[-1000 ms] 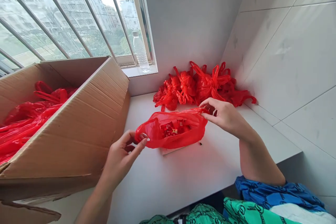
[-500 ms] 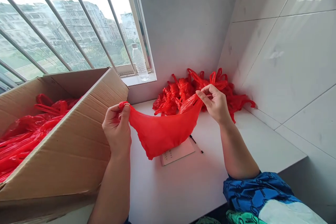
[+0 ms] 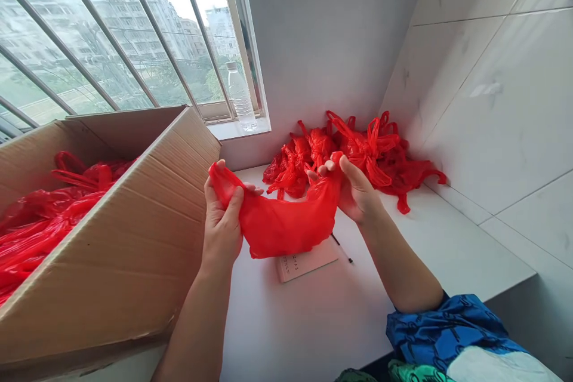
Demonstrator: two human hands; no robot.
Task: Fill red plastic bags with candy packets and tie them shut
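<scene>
A red plastic bag (image 3: 286, 224) hangs in a shallow curve between my two hands, above the white table. My left hand (image 3: 222, 221) grips its left end, thumb in front and fingers behind the plastic. At the other end my right hand (image 3: 356, 191) holds the bunched corner between thumb and fingers. Beneath the bag lies a small notebook (image 3: 308, 262) with writing on it, partly covered from view. A pen (image 3: 342, 249) rests beside the notebook's right edge.
A cardboard box (image 3: 134, 245) with red plastic bags (image 3: 54, 215) inside stands at the left. Several knotted red bags (image 3: 358, 149) are heaped against the back wall. A clear water bottle (image 3: 242, 98) stands on the sill by the barred window. The table's edge (image 3: 505, 286) runs along the right.
My hands have come closer together, the left one moving right and the right one slightly left. The bag is less stretched and sags between them, and more of each end is gathered in my fingers.
</scene>
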